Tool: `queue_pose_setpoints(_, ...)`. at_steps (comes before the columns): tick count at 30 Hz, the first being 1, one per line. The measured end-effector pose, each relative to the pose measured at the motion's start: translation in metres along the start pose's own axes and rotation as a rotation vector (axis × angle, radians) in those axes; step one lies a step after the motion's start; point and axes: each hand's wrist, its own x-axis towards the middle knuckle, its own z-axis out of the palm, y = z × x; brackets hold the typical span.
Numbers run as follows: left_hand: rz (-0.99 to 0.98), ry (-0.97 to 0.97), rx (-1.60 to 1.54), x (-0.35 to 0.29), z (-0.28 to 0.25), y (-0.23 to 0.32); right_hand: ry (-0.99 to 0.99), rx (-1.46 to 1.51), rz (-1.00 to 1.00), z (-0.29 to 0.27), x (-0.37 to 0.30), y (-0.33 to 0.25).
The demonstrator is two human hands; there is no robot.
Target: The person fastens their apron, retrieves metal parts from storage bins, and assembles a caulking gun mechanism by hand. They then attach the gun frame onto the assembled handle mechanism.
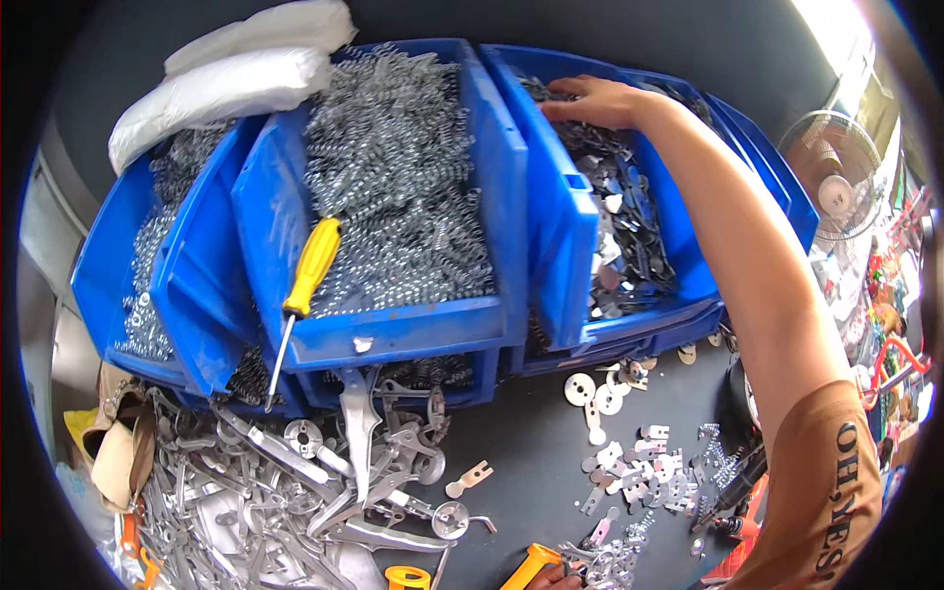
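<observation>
My right hand [595, 103] reaches into the far part of a blue bin [560, 221] at the right. Its fingers are apart and touch the dark, flat metal pieces [629, 211] heaped there; the fingertips are partly hidden among them. At the lower edge only a bit of my left hand [559, 581] shows, with curled fingers against an orange-handled tool [531, 567]. Most of that hand and tool is cut off. Small metal plates [639, 472] and springs [639, 536] lie loose just beyond it.
A blue bin of springs [393, 177] stands in the middle, a yellow-handled screwdriver [313, 265] leaning on its front. White bags [226, 88] top the left bins. Silver metal handles [265, 501] pile up at lower left. A fan [834, 182] stands at far right.
</observation>
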Motion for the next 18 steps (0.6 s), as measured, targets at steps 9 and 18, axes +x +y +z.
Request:
queue_pose_setpoints(9,-0.008,-0.061,0.119,0.003,0.005,0.018,0.131,0.253,0.042,0.029,0.043,0.019)
queue_pose_setpoints(18,0.031,0.061,0.054,0.006,-0.004,-0.002,0.002,-0.025,-0.077,0.007,-0.019,-0.009)
